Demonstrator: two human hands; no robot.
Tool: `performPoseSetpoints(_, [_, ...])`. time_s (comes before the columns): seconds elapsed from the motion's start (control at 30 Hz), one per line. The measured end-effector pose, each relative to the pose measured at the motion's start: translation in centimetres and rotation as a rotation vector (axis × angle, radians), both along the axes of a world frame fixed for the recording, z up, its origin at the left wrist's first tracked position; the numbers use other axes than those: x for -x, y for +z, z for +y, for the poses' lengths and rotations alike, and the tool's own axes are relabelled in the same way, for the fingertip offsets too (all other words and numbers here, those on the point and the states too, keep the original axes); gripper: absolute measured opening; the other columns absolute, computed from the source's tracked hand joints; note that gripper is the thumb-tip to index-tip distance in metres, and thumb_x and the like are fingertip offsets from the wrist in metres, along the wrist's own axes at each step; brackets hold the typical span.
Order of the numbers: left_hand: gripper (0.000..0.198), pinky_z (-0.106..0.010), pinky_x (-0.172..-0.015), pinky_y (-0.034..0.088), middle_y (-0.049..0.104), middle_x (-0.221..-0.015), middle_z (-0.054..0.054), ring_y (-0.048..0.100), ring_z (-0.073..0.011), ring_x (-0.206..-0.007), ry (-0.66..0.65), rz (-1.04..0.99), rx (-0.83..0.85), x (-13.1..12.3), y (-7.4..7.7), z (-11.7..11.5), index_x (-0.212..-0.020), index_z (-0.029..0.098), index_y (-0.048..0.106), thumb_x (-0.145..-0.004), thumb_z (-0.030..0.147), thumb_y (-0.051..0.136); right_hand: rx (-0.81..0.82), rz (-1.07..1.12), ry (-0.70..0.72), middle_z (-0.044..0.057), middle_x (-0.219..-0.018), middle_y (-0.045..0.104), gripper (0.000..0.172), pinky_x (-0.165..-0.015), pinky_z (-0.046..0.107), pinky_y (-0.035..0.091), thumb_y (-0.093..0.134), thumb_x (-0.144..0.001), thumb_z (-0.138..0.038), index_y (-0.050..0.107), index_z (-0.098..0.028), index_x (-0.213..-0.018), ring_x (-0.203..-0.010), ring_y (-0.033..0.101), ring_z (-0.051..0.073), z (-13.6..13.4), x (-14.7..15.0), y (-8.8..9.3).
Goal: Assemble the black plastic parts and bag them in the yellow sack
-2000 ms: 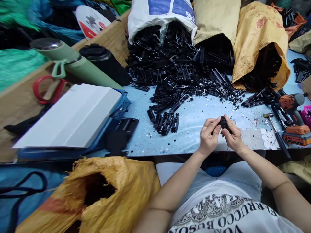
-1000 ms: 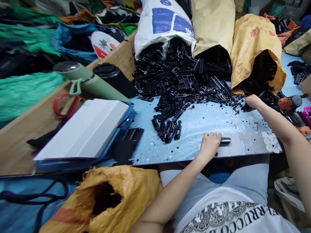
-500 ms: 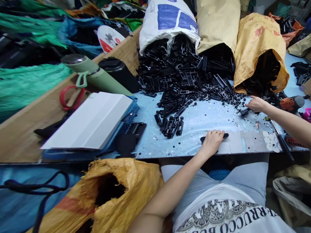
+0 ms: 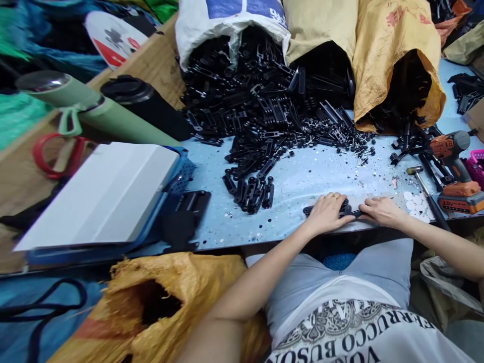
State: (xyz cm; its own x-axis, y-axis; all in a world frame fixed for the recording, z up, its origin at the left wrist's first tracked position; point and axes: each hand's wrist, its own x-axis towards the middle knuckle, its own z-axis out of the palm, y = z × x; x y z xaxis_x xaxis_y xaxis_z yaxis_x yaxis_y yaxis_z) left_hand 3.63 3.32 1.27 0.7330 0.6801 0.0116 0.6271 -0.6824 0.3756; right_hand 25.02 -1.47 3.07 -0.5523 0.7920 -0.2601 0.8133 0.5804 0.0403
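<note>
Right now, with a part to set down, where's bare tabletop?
The speckled blue tabletop, between the part cluster and left hand, and beyond the right hand up to the fasteners. It's crowded near the sacks, drill and hammer.

the white shirt [image 4: 355, 317] reads "ferrucco buson" and "von", upside down; the orange battery pack [image 4: 461, 197] bears "20v"; the yellow sack's [image 4: 378, 60] red characters are illegible.

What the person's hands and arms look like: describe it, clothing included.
The left hand is ungloved, with a gold-coloured ring on one finger; the right hand is ungloved, no ring visible. Both forearms are bare: no sleeve or watch shows.
</note>
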Motion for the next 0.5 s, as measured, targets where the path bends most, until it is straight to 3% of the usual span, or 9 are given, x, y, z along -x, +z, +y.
performPoseSetpoints(0.07, [0.063, -0.039, -0.086, 0.040, 0.057, -0.109, -0.011, 0.052, -0.0278, -0.102, 0.010, -0.004, 0.008, 0.2, 0.1, -0.2, -0.114, 0.017, 0.048, -0.072, 0.062, 0.058, 0.007, 0.023, -0.025, 0.007, -0.089, 0.061, 0.038, -0.054, 0.026, 0.027, 0.027, -0.096, -0.046, 0.053, -0.019, -0.102, -0.076, 0.060, 0.018, -0.1, 0.3, 0.3])
performPoseSetpoints(0.17, [0.067, -0.038, -0.082, 0.041, 0.058, -0.107, -0.010, 0.054, -0.0276, -0.099, 0.021, -0.018, 0.020, 0.5, 0.0, -0.3, -0.114, 0.018, 0.047, -0.067, 0.062, 0.063, 0.031, 0.050, -0.058, 0.006, -0.087, 0.062, 0.038, -0.053, 0.027, 0.026, 0.028, -0.096, -0.048, 0.054, -0.020, -0.101, -0.072, 0.060, 0.017, -0.4, 0.8, 0.9])
performPoseSetpoints(0.5, [0.043, -0.033, -0.077, 0.045, 0.062, -0.100, -0.009, 0.060, -0.0233, -0.094, -0.007, -0.193, -0.059, 1.5, -1.4, -0.1, -0.106, 0.018, 0.052, -0.079, 0.051, 0.056, -0.077, 0.014, -0.078, 0.011, -0.093, 0.061, 0.027, -0.062, 0.029, 0.030, 0.031, -0.097, -0.035, 0.053, -0.020, -0.104, -0.081, 0.055, 0.020, -1.1, 2.8, 3.1])
